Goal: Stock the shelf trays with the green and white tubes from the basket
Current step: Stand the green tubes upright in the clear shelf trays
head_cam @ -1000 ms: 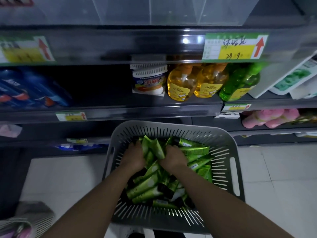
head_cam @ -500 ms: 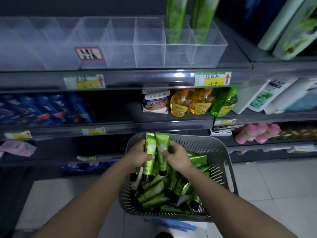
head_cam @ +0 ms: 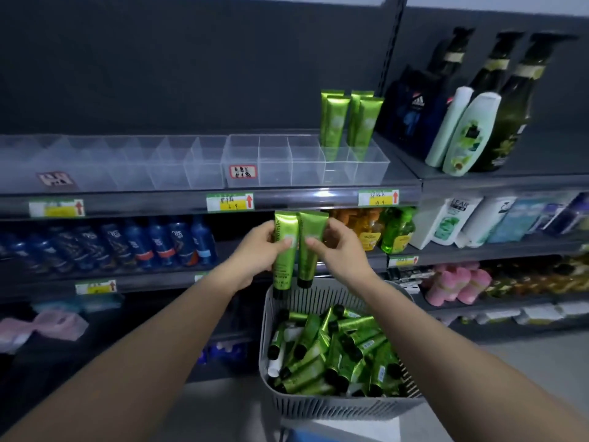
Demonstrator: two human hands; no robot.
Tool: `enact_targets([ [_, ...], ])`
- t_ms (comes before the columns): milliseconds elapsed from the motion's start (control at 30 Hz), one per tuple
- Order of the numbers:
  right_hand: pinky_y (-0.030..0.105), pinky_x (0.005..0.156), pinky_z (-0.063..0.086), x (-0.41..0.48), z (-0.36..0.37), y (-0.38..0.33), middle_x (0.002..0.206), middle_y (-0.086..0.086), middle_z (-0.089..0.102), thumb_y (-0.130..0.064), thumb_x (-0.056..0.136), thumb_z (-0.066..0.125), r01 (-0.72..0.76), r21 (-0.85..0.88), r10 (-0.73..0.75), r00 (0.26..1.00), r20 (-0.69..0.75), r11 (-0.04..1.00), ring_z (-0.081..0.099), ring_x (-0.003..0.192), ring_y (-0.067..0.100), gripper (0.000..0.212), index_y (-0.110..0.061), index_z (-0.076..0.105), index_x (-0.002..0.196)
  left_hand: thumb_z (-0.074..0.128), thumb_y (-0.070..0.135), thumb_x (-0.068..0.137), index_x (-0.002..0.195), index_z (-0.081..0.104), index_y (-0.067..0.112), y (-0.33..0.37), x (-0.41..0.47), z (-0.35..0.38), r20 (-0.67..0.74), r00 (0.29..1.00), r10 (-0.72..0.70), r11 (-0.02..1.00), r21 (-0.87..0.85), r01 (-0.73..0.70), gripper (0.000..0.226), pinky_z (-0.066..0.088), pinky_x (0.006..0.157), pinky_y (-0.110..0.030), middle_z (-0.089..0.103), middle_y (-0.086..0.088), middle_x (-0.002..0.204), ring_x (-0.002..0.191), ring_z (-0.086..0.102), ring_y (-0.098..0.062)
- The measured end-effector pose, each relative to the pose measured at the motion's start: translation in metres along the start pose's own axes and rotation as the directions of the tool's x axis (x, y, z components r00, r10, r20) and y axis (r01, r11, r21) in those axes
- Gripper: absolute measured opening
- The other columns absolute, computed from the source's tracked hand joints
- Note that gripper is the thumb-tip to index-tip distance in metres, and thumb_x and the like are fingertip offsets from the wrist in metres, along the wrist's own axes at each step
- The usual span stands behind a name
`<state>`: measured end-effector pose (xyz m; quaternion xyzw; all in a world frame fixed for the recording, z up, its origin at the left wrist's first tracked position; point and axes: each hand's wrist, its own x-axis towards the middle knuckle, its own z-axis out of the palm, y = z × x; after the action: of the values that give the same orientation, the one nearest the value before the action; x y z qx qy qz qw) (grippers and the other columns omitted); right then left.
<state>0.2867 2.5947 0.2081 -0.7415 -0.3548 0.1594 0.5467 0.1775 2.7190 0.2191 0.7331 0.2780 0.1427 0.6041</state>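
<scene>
My left hand (head_cam: 255, 250) grips a green tube (head_cam: 284, 250), held upright with its black cap down. Right beside it, my right hand (head_cam: 338, 250) holds a second green tube (head_cam: 310, 247) the same way. Both tubes hang above the grey slotted basket (head_cam: 334, 403), which is piled with several green tubes (head_cam: 338, 346) and a few white ones. On the shelf above, a clear divided tray (head_cam: 306, 161) has several green tubes (head_cam: 347, 119) standing in its two rightmost compartments. Its other compartments hold nothing.
A second clear divided tray (head_cam: 111, 164) sits to the left on the same shelf. Dark and white bottles (head_cam: 471, 122) stand to the right. Below are blue bottles (head_cam: 143, 244), yellow and green bottles (head_cam: 382, 231) and pink packs (head_cam: 455, 282). Price labels line the shelf edges.
Both hands have lifted out of the basket, each with one green tube, up to the level of the second shelf. The view has tilted upward to show the trays.
</scene>
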Motion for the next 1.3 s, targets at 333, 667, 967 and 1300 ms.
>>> enact_targets([
  [333,0.033,0.077,0.053,0.056,-0.036,-0.086,0.088,0.001,0.068,-0.022,0.085,0.071,0.220,-0.065,-0.227,0.965,-0.131,0.973,0.062,0.083,0.018,0.016,-0.015,0.066,0.098,0.062,0.015,0.091,0.102,0.063,0.019,0.109,0.029,-0.030,-0.141,0.950,0.277,0.961,0.040,-0.274,0.011,0.056,0.073,-0.032,0.063,-0.003,0.095,0.088,0.063,-0.021],
  [667,0.041,0.073,0.054,0.127,-0.056,-0.125,0.080,-0.005,0.060,-0.031,0.080,0.075,0.298,-0.262,-0.348,0.922,-0.171,0.918,0.061,0.076,0.021,0.028,-0.021,0.049,0.079,0.071,0.012,0.082,0.084,0.065,0.022,0.162,0.106,-0.055,-0.313,0.880,0.357,0.934,0.095,-0.345,0.011,0.056,0.080,-0.052,0.069,-0.015,0.098,0.094,0.067,-0.032],
  [967,0.042,0.072,0.053,0.172,-0.050,-0.126,0.078,-0.003,0.065,-0.025,0.079,0.076,0.279,-0.293,-0.358,0.894,-0.268,0.915,0.062,0.075,0.022,0.028,-0.012,0.053,0.090,0.076,0.009,0.075,0.075,0.068,0.027,0.176,0.168,-0.060,-0.286,0.871,0.400,0.916,0.119,-0.382,0.019,0.056,0.084,-0.045,0.073,-0.001,0.086,0.087,0.069,-0.022],
  [1300,0.040,0.074,0.053,0.205,-0.037,-0.115,0.079,-0.006,0.068,-0.024,0.078,0.076,0.201,-0.338,-0.320,0.881,-0.348,0.919,0.065,0.077,0.019,0.024,-0.014,0.058,0.091,0.072,0.003,0.074,0.073,0.070,0.024,0.158,0.226,-0.062,-0.167,0.912,0.374,0.923,0.164,-0.348,0.021,0.056,0.083,-0.049,0.072,-0.008,0.081,0.077,0.064,-0.021],
])
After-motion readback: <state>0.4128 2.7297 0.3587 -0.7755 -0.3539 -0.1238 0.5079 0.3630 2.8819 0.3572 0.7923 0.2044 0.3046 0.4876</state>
